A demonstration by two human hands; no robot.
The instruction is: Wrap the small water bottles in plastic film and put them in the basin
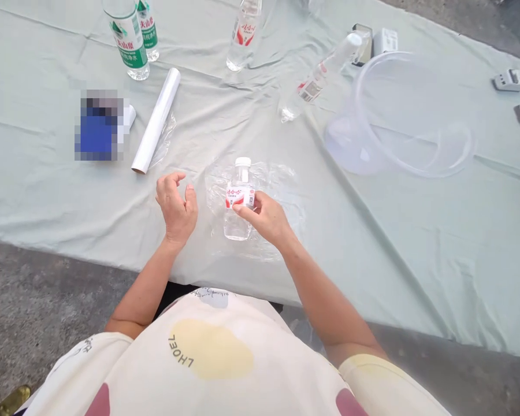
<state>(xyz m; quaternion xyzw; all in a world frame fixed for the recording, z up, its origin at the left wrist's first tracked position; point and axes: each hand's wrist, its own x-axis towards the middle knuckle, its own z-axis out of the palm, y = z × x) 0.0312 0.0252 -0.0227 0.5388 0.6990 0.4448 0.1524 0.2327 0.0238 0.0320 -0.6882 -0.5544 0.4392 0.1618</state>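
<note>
In front of me a small clear water bottle [237, 225] with a white cap and a red and white label lies or stands on a sheet of plastic wrap [281, 216]; which of the two I cannot tell. My right hand [266, 219] grips the bottle from its right side, thumb across the label. To the left of the bottle, my left hand [177, 211] hovers with its fingers curved and apart, holding nothing. Beyond that hand, a white roll of plastic wrap [156, 121] rests on the cloth, with some loose film along its right side.
Two green-labelled water bottles [132, 55] stand at the back left, near a pixelated blue object [97, 130]. Another red-labelled bottle [238, 49] is at the back, and a tilted bottle [309, 86] lies right of it. A large clear plastic tub [359, 138] lies at the right.
</note>
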